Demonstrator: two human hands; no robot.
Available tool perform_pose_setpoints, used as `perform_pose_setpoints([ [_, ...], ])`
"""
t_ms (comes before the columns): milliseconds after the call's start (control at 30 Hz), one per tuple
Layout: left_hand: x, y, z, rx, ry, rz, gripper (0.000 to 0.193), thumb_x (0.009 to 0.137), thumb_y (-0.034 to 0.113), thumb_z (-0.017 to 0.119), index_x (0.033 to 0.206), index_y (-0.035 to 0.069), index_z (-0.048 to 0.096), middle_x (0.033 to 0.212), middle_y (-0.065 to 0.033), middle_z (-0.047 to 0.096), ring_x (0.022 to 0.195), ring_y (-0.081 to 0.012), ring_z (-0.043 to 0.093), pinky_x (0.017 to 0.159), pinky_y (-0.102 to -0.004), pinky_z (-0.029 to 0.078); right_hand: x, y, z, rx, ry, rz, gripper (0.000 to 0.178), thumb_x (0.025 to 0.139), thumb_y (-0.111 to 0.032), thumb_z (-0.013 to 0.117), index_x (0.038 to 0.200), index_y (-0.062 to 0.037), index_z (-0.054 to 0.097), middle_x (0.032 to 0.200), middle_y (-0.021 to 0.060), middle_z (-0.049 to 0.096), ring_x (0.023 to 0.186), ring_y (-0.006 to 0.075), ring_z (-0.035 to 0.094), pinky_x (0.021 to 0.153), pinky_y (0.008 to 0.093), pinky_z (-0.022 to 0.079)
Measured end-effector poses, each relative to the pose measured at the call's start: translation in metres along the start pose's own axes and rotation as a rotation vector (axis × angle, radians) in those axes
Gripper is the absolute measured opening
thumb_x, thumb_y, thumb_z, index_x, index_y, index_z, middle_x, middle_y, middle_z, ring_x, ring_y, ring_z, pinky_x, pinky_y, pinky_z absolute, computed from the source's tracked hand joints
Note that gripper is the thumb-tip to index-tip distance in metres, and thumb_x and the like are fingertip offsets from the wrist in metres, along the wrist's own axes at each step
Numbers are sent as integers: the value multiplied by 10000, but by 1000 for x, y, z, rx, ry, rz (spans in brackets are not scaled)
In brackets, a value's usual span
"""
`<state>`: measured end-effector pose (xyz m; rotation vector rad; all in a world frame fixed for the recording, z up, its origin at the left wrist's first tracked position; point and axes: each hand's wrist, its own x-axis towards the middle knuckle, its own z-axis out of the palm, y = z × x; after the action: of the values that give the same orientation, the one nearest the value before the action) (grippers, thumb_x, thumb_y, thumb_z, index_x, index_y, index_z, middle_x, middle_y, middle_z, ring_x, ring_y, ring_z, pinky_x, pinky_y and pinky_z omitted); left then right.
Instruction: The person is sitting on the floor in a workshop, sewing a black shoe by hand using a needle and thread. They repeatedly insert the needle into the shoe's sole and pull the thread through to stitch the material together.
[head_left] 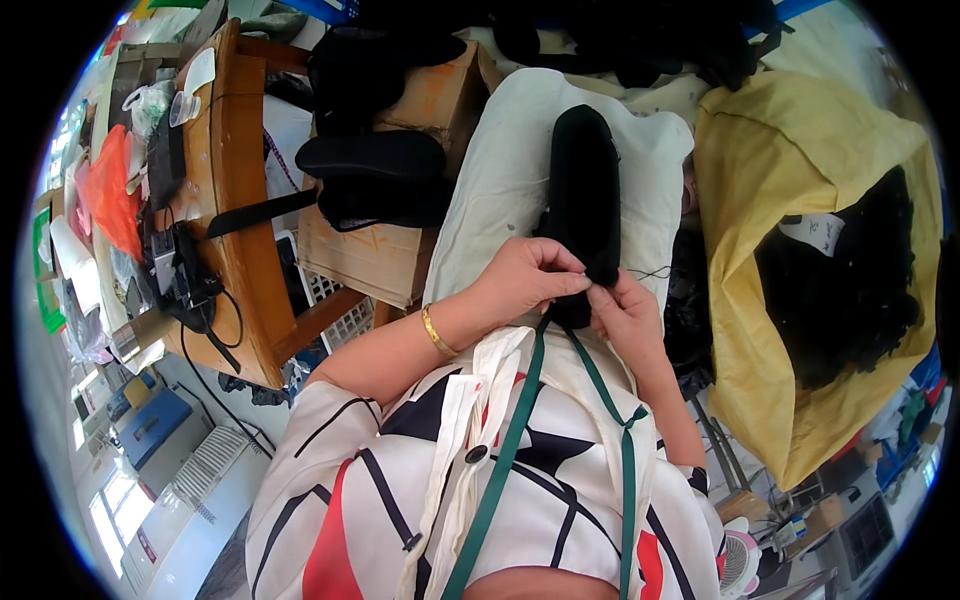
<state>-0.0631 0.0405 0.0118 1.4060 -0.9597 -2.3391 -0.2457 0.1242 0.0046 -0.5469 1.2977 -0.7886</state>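
a black slipper-like piece [585,180] lies lengthwise on a white cloth [480,190] over the person's lap, its rounded far end pointing away and its near end under the fingers. the left hand [530,278] pinches thumb and forefinger together at that near end, and the right hand [625,312] grips the edge just beside it, the fingertips of both almost meeting; whether something tiny sits between them, i cannot tell. the hands cover part of the near end, and a dark thread [652,272] runs out beside the right one. a green cord [500,450] hangs down the front of the person's clothes, reaching close below the hands.

to the left, a cardboard box [350,255] carries black padded pieces [375,160], near the cloth. beyond it is a wooden surface [245,320] with a red plastic bag [112,190] and a black cable [235,320]. to the right, a wide yellow sack [745,200] gapes, full of black pieces [850,290].
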Motion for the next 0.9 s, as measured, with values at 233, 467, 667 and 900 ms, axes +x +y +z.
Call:
perform_pose_setpoints([
  [233, 0, 2, 0, -24, -7, 0, 173, 843, 113, 770, 952, 2, 695, 751, -15, 646, 592, -50, 545, 480, -195, 426, 1, -2, -2, 47, -58, -40, 92, 981, -96, 587, 1056, -45, 602, 788, -47, 582, 645, 27, 489, 580, 194, 399],
  [467, 1, 2, -2, -33, -10, -12, 170, 839, 104, 770, 955, 5, 693, 751, -21, 652, 570, -49, 535, 480, -192, 416, 2, 13, -20, 54, -153, -82, 204, 976, -62, 569, 1169, -30, 627, 974, -69, 616, 871, 18, 512, 776, 190, 419],
  [667, -2, 7, -2, -1, -19, -38, 168, 818, 103, 777, 931, 16, 688, 766, -15, 656, 586, -42, 539, 492, -189, 411, 0, 4, -17, 32, -181, -83, 219, 972, -63, 564, 1180, -37, 627, 926, -77, 602, 798, 16, 505, 720, 182, 416],
  [900, 1, 8, -6, 37, -34, -62, 176, 775, 131, 801, 864, 19, 699, 751, -13, 653, 570, -59, 537, 491, -208, 423, 3, 2, -6, 125, -129, 53, 207, 961, -84, 589, 1163, -59, 552, 680, -49, 509, 493, 48, 448, 465, 204, 377],
])
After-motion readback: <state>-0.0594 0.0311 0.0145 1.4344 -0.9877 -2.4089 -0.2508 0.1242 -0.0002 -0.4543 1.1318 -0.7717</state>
